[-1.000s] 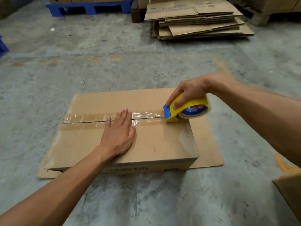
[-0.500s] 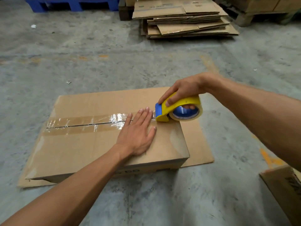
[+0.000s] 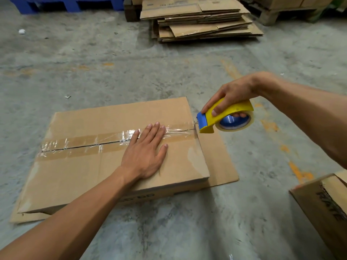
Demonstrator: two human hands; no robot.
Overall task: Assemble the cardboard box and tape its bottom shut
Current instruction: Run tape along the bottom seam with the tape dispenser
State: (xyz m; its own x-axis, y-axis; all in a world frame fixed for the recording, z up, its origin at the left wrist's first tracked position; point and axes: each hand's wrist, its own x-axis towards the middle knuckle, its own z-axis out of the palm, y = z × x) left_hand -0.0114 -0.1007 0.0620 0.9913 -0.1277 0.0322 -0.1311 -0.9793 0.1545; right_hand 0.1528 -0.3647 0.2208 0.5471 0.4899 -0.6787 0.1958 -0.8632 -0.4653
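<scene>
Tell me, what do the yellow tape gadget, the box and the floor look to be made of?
Tape dispenser: probably moulded plastic, smooth yellow shell with a blue front piece; its roll is clear glossy film.
Box: brown corrugated cardboard, matt; the clear tape along its seam glints and wrinkles.
Floor: apparently bare concrete, grey, rough and mottled, with worn orange paint marks.

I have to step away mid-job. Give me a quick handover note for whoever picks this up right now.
Left hand: flat, pressing the tape onto the cardboard box.
Right hand: grips the tape dispenser, now just past the box's right edge.
Done: flaps closed, clear tape laid along the whole centre seam.
Left: cut the tape at the right edge, fold its end down the side, smooth it.
</scene>
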